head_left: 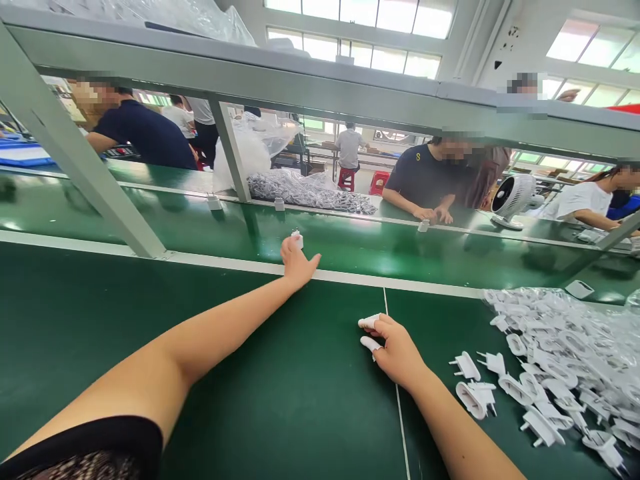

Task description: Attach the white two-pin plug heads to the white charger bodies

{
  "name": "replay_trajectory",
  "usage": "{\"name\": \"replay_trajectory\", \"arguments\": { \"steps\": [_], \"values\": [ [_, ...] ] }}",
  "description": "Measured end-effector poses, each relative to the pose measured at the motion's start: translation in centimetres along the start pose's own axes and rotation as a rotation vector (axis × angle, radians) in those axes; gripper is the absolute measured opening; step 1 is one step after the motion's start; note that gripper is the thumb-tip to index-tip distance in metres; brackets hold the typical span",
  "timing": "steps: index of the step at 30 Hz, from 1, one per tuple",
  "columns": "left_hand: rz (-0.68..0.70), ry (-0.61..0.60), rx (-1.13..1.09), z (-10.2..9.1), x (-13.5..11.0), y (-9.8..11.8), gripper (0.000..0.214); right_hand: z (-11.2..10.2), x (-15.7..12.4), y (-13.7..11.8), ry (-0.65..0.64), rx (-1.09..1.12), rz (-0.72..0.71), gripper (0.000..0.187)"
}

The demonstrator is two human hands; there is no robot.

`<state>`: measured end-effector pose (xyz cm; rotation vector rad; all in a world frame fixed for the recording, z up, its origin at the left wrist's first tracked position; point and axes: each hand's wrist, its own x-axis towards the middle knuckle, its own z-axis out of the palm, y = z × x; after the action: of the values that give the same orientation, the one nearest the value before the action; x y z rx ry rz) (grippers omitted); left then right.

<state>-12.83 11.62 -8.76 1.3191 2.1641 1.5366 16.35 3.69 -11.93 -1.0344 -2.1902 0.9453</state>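
Note:
My left hand reaches out over the green conveyor belt, past its white edge strip. Its fingers are on a small white plug adapter with its pins up, and the thumb sticks out to the side. My right hand hovers over the dark green worktop, holding nothing. White finger cots cover its thumb and fingertips, which are spread apart. Several loose white plug shells with two pins lie to the right of that hand.
A big heap of white plug shells with clear plastic over it fills the right side. Other white adapters stand along the belt. A metal frame crosses above. Co-workers sit beyond the belt, one person near a white fan.

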Motion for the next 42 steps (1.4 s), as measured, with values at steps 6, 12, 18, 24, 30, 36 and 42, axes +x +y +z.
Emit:
{"name": "replay_trajectory", "arguments": {
  "steps": [6, 12, 18, 24, 30, 36, 42],
  "values": [
    [0.300, -0.498, -0.274, -2.6, -12.5, 1.5, 0.031, 0.2, -0.2, -1.0, 0.005, 0.023, -0.055, 0.024],
    [0.480, -0.694, -0.462, -2.8, -16.9, 1.6, 0.032, 0.5, -0.6, -1.9, -0.160, 0.355, 0.124, 0.032],
    [0.496, -0.745, -0.504, -2.7, -16.5, 0.6, 0.032, 0.0, -1.1, -2.8, -0.306, 0.583, 0.338, 0.057],
    [0.530, -0.722, -0.542, -2.0, -16.5, 0.2, 0.036, -0.3, -1.5, -2.2, -0.353, 0.737, 0.422, 0.068],
    [0.600, -0.691, -0.567, -1.6, -16.6, 0.1, 0.028, 0.0, -2.1, -2.0, -0.468, 0.824, 0.503, 0.068],
    [0.615, -0.693, -0.531, -2.2, -16.8, 0.4, 0.025, 0.4, -2.5, -2.9, -0.557, 0.877, 0.438, 0.084],
    [0.593, -0.689, -0.508, -2.7, -16.6, 0.4, 0.024, -0.4, -2.3, -3.8, -0.599, 0.814, 0.384, 0.079]
  ]
}}
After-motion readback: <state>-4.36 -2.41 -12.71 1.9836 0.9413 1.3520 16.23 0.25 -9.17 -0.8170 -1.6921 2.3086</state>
